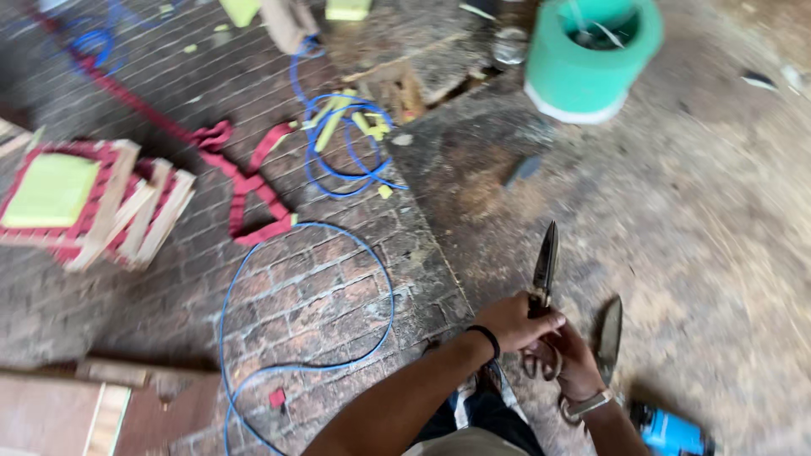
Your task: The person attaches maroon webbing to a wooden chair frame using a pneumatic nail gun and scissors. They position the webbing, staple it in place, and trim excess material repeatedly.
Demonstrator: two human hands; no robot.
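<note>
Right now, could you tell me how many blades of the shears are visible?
2: one blade points up above the left hand; the other blade lies right of the right hand.

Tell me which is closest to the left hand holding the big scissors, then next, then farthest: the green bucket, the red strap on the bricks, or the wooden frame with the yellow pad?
Measured from the left hand in the head view:
1. Red strap, up and to the left on the bricks.
2. Green bucket, far up top, slightly right.
3. Wooden frame, far left.

Probably a workshop: brick floor [321, 295], wooden frames [127, 211], blue cable [372, 338].
</note>
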